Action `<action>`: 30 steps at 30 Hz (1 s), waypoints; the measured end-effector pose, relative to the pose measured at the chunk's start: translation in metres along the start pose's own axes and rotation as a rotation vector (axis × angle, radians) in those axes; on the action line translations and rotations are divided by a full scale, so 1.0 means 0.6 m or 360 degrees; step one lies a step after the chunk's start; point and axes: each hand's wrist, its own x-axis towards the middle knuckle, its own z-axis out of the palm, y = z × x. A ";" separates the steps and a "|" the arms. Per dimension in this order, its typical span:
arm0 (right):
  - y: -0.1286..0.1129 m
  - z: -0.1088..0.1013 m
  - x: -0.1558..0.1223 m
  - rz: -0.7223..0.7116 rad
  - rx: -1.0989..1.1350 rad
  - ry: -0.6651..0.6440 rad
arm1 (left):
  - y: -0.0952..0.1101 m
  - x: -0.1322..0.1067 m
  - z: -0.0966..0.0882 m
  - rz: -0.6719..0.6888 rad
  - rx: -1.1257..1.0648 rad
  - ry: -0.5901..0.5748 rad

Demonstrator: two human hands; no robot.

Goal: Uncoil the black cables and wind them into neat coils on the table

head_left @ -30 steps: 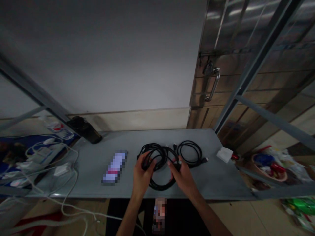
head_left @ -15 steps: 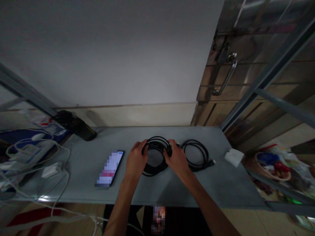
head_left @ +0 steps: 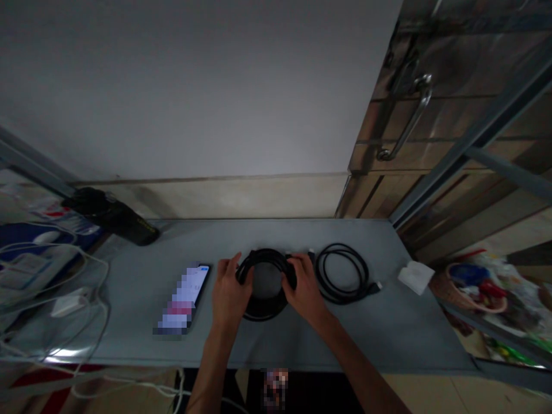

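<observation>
Two hands [head_left: 230, 292] [head_left: 304, 286], backs upward, gripping black cable coil [head_left: 261, 311]

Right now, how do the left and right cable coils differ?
Bulk: left coil is a thick bundle; right coil has only a few turns, with gaps.
Hold: left coil is gripped by left hand and right hand; right coil lies ungripped on the table.
Ends: right coil shows a plug at its right; left coil's ends aren't clear.
Both are black, roughly round.
</observation>
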 end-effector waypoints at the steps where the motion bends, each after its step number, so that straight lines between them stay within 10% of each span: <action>1: 0.000 0.000 -0.001 -0.0002 0.0049 0.0020 | -0.004 0.003 0.002 0.0031 -0.0059 0.0034; 9: -0.002 -0.002 -0.003 -0.0008 0.0231 0.0036 | -0.028 0.028 0.018 0.0126 -0.0502 -0.0280; 20: -0.001 -0.011 -0.006 -0.0127 0.0245 -0.0137 | -0.039 0.018 0.029 -0.0082 -0.0502 -0.0203; 26: -0.004 -0.001 -0.012 -0.0201 -0.0008 -0.0191 | -0.016 -0.056 -0.014 0.0235 -0.0297 0.0029; 30: -0.005 0.001 -0.011 -0.0196 -0.0041 -0.0192 | -0.027 -0.105 -0.038 0.0599 -0.0135 -0.0135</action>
